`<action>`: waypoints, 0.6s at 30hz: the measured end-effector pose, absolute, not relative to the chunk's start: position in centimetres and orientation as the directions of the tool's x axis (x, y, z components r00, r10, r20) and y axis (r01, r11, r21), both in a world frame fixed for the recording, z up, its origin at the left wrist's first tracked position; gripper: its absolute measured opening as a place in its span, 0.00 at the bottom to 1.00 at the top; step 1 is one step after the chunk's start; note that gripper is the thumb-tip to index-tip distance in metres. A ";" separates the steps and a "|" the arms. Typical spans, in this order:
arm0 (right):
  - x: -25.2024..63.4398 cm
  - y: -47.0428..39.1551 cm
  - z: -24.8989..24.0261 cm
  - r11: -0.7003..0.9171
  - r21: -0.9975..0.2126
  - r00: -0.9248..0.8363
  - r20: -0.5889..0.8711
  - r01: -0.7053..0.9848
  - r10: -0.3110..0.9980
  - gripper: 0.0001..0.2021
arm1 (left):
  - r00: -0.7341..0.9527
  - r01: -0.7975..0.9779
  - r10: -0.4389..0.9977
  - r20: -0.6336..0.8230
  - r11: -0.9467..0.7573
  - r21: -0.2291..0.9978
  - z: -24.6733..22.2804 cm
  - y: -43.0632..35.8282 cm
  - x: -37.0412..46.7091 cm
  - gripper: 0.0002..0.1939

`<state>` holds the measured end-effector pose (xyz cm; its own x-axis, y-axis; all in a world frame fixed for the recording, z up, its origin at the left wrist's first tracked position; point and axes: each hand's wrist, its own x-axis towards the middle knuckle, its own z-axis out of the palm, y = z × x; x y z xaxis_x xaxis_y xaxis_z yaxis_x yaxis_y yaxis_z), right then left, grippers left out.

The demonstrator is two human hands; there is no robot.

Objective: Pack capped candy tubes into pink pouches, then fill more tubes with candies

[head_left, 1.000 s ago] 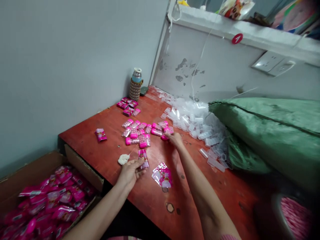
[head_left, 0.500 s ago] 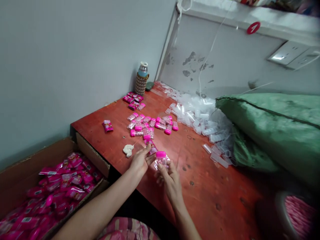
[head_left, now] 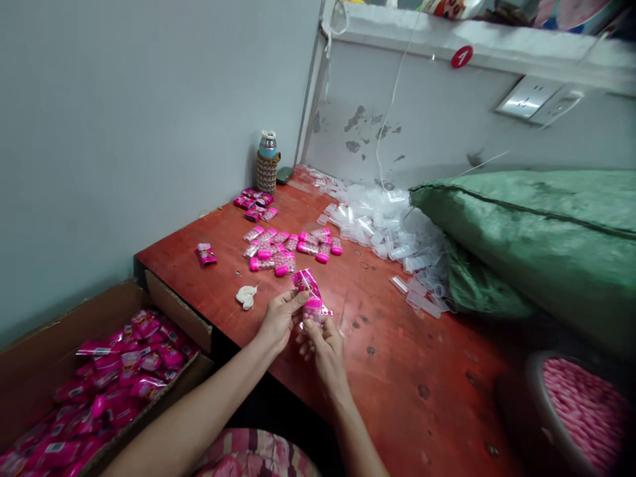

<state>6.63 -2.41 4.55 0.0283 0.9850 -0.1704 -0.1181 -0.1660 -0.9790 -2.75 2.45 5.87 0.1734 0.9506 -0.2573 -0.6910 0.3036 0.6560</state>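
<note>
A shiny pink printed wrapper is pinched in my left hand above the front part of the table. My right hand is closed on a small clear candy bottle with a pink cap and pale pink beads inside. Bottle and wrapper overlap between my fingertips; whether the bottle is inside the wrapper I cannot tell. Just beyond my hands lies a group of similar capped bottles on the red table. A crumpled white piece lies left of my left hand.
Left below the table, a cardboard box holds many wrapped pink packs. Clear empty tubes are heaped before a green sack. A tub of pink beads stands right. Behind are a flask and a single pack.
My hands have come together, bringing the bottle's capped end against the wrapper. The wrapper shows more fully now. The camera view has turned slightly right.
</note>
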 end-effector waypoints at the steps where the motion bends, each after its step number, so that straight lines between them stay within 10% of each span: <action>1: 6.6 -2.4 4.5 -0.150 -0.983 0.043 -0.155 -0.102 0.987 0.11 | 0.192 -0.686 0.951 -0.242 0.306 0.660 5.9 2.5 -2.8 0.12; 18: 7.7 -1.7 3.7 -0.138 -0.941 0.024 -0.152 -0.309 0.988 0.12 | 0.385 -0.494 0.887 -0.256 0.432 0.754 5.5 2.4 -3.4 0.11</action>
